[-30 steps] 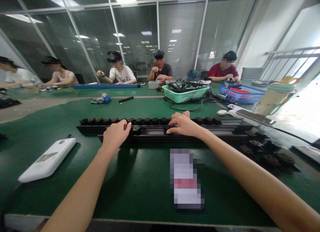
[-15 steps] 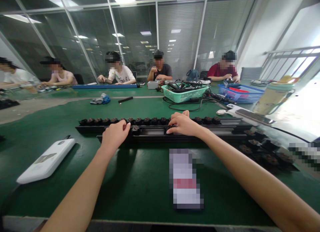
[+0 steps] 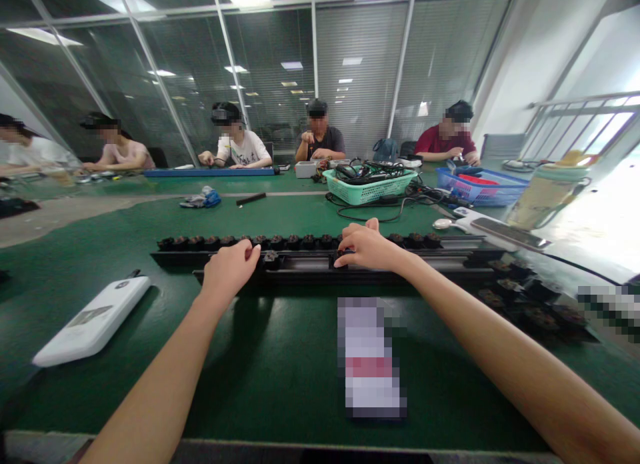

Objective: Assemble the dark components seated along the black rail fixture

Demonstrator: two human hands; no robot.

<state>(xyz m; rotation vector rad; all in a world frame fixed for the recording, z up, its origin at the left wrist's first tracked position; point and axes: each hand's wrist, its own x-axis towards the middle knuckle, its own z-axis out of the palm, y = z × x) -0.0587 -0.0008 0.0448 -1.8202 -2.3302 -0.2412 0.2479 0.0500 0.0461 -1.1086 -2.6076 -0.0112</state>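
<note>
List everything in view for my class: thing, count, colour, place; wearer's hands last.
table: one, green, across the view
rails: at least two, black, at the hands
small parts: many, black, on rails and piled right
blurred items: two, partly pale, between forearms and far right
flat device: one, white, near left
cloth bundle: one, bluish, left
short bar: one, black, by bundle
basket: one, green, beyond right hand, holding cables
second basket: one, blue, farther right
bottle: one, yellow lid, right
phone: one, dark, near bottle
long bar: one, blue, far left
box: one, grey, far centre
bag: one, blue, far side
people: five, mixed clothing, far side
glass wall: one, dark, background
left hand: one, bare, at rails
right hand: one, bare, at rails
</note>
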